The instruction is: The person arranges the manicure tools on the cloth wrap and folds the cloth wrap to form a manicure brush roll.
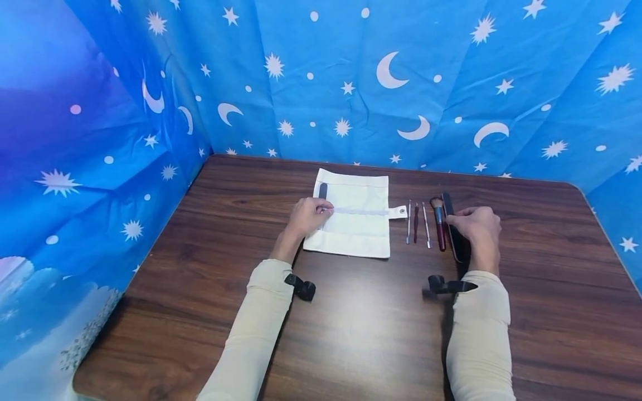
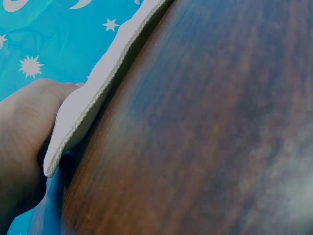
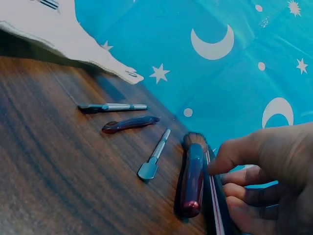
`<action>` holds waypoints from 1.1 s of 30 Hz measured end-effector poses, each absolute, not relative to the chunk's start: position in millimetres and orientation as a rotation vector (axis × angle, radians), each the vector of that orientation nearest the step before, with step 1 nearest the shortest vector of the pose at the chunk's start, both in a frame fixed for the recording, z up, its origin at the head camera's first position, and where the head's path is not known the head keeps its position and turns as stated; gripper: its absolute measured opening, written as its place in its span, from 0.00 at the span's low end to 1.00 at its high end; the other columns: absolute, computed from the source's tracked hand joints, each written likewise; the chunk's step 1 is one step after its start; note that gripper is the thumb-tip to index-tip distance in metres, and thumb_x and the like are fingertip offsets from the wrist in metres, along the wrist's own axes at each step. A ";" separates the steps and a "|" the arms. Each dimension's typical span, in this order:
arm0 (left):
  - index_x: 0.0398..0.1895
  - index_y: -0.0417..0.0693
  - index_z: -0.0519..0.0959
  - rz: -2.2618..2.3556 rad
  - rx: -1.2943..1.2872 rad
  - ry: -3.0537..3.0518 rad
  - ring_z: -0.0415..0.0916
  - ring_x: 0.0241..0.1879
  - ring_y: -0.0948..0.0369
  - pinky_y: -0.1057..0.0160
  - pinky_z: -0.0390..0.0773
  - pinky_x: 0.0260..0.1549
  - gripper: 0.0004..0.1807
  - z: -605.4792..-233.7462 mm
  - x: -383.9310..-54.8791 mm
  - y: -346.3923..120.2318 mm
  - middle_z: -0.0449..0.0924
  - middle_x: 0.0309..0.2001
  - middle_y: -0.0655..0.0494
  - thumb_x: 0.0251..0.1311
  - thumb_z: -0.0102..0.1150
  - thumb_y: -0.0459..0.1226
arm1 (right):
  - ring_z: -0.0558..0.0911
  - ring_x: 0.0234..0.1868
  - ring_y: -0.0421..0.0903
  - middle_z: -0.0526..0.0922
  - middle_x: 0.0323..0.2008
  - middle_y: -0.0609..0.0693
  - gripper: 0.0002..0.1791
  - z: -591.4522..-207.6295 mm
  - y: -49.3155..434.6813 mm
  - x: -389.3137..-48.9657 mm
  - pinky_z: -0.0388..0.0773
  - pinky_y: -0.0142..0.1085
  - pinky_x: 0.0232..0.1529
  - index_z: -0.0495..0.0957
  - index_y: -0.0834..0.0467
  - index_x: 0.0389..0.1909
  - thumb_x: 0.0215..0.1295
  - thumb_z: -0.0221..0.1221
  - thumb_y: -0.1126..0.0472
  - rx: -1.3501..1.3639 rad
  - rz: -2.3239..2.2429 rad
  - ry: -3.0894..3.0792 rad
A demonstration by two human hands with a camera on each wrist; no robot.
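Clock centred on the white pouch (image 1: 358,225). The far edge of the table (image 1: 361,323) lay near at twelve, blue curtain (image 1: 331,89) behind it; wood ran wide toward six, between your forearms, and on past your right hand (image 1: 478,228) at three. Pouch lay spread, snap tab (image 1: 398,213) at three; a dark strip (image 1: 323,191) showed its upper end at ten, the rest unclear beneath your left hand (image 1: 305,216), which pinched the pouch's nine-o'clock side. Your right hand grasped the black bar (image 1: 457,244), out at three, just beside the brush (image 1: 440,227). Slim tools (image 1: 427,225) lay between tab and brush.
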State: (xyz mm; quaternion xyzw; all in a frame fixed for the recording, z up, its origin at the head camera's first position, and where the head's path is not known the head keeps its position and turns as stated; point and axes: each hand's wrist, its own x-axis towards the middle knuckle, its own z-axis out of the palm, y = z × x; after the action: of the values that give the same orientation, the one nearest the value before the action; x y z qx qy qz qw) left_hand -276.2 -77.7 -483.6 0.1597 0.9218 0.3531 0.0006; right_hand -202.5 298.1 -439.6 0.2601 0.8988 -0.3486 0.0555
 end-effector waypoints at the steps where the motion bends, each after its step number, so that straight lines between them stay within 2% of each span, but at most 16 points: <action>1: 0.48 0.49 0.88 1.109 0.501 2.894 0.61 0.18 0.63 0.64 0.61 0.26 0.12 -483.5 -276.4 -77.8 0.64 0.17 0.61 0.70 0.60 0.42 | 0.76 0.55 0.63 0.77 0.58 0.68 0.27 -439.3 298.8 -203.1 0.78 0.52 0.50 0.80 0.64 0.57 0.68 0.59 0.47 0.780 -1.062 2.731; 5: 0.48 0.50 0.87 1.112 0.492 2.879 0.61 0.18 0.64 0.64 0.61 0.26 0.12 -483.4 -276.5 -77.8 0.65 0.17 0.61 0.69 0.60 0.42 | 0.78 0.50 0.57 0.80 0.54 0.65 0.27 -439.4 301.6 -205.1 0.77 0.45 0.45 0.80 0.64 0.58 0.67 0.61 0.48 0.746 -1.115 2.709; 10: 0.48 0.49 0.87 1.115 0.495 2.876 0.61 0.18 0.63 0.64 0.61 0.26 0.12 -482.8 -276.8 -78.1 0.65 0.17 0.61 0.70 0.60 0.42 | 0.80 0.34 0.37 0.80 0.51 0.62 0.27 -441.2 306.5 -206.7 0.80 0.29 0.35 0.73 0.67 0.65 0.69 0.61 0.59 0.666 -1.310 2.591; 13: 0.48 0.49 0.87 1.109 0.503 2.879 0.61 0.18 0.63 0.65 0.61 0.26 0.12 -482.1 -277.9 -77.8 0.64 0.17 0.61 0.70 0.60 0.42 | 0.79 0.29 0.29 0.80 0.50 0.60 0.28 -442.0 310.3 -207.6 0.81 0.23 0.34 0.70 0.71 0.67 0.69 0.60 0.64 0.596 -1.410 2.532; 15: 0.48 0.49 0.87 1.101 0.503 2.875 0.61 0.18 0.63 0.65 0.61 0.26 0.12 -481.8 -278.3 -77.1 0.64 0.17 0.61 0.70 0.60 0.42 | 0.79 0.29 0.27 0.82 0.44 0.53 0.29 -441.8 313.6 -207.7 0.81 0.22 0.35 0.68 0.71 0.68 0.69 0.60 0.64 0.561 -1.454 2.500; 18: 0.49 0.49 0.87 1.087 0.503 2.867 0.60 0.18 0.63 0.64 0.61 0.27 0.12 -482.3 -278.6 -75.5 0.63 0.17 0.61 0.71 0.59 0.42 | 0.80 0.30 0.27 0.80 0.33 0.38 0.30 -442.3 319.9 -207.3 0.82 0.23 0.36 0.66 0.70 0.70 0.71 0.59 0.63 0.545 -1.539 2.437; 21: 0.49 0.49 0.87 1.092 0.510 2.862 0.61 0.18 0.63 0.64 0.61 0.27 0.12 -482.9 -278.6 -74.8 0.64 0.17 0.61 0.71 0.59 0.42 | 0.81 0.31 0.27 0.78 0.28 0.28 0.29 -441.3 325.8 -206.0 0.82 0.23 0.37 0.66 0.65 0.71 0.72 0.58 0.62 0.555 -1.686 2.351; 23: 0.48 0.49 0.87 1.092 0.514 2.864 0.61 0.18 0.64 0.65 0.62 0.27 0.12 -483.0 -279.3 -75.2 0.64 0.17 0.61 0.71 0.59 0.42 | 0.81 0.31 0.29 0.79 0.28 0.28 0.25 -440.5 328.3 -206.2 0.83 0.24 0.36 0.69 0.59 0.67 0.71 0.59 0.63 0.551 -1.837 2.270; 28: 0.46 0.49 0.88 1.066 0.506 2.881 0.62 0.20 0.63 0.65 0.62 0.29 0.11 -480.1 -281.5 -77.5 0.65 0.17 0.61 0.70 0.60 0.41 | 0.84 0.30 0.33 0.84 0.30 0.35 0.15 -432.9 322.9 -210.4 0.83 0.26 0.33 0.74 0.48 0.53 0.69 0.62 0.65 0.448 -2.184 2.036; 33: 0.45 0.50 0.87 1.031 0.498 2.896 0.63 0.22 0.63 0.64 0.62 0.32 0.10 -479.7 -281.3 -76.8 0.65 0.18 0.62 0.70 0.59 0.42 | 0.86 0.30 0.33 0.87 0.31 0.37 0.13 -426.6 300.3 -221.0 0.83 0.27 0.31 0.74 0.47 0.51 0.70 0.61 0.64 0.306 -2.290 1.966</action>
State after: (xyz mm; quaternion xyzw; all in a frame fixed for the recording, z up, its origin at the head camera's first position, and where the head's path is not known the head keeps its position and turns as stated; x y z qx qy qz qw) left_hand -281.3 -76.8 -479.7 0.1598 0.9299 0.3309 0.0136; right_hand -221.0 300.3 -426.6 0.1007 0.6472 -0.7537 0.0540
